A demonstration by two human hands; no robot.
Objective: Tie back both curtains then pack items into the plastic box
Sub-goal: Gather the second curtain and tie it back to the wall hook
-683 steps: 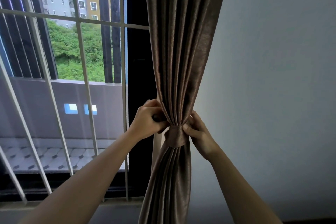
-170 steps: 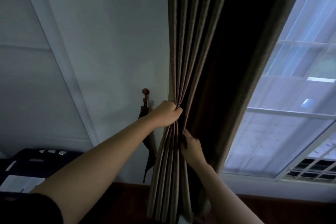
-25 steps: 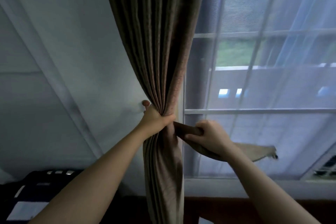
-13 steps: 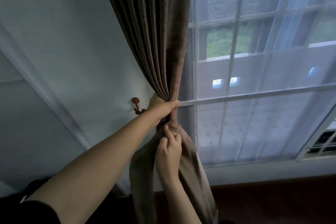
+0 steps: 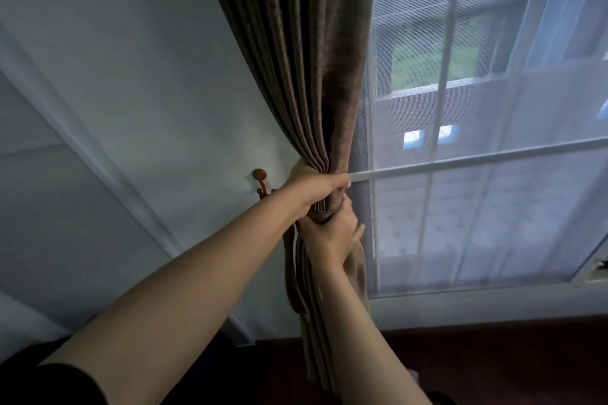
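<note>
A brown pleated curtain (image 5: 306, 69) hangs from the top of the view and is bunched into a narrow bundle at mid-height. My left hand (image 5: 314, 189) grips the gathered bundle from the left. Directly below it, my right hand (image 5: 334, 233) holds the brown tieback band (image 5: 324, 215) wrapped round the bundle, fingers spread over the cloth. Only a small part of the band shows between the two hands. The curtain's lower folds (image 5: 316, 322) fall behind my right forearm. The plastic box is not in view.
A wooden wall hook (image 5: 260, 179) sticks out of the pale wall (image 5: 131, 92) just left of my left hand. A window with a sheer white curtain (image 5: 493, 207) and metal bars fills the right side. Dark floor (image 5: 493, 362) runs below the sill.
My right hand has moved up the bundle and now sits right under my left hand with the band wrapped round the cloth. The loose fabric below has narrowed into a tighter bundle.
</note>
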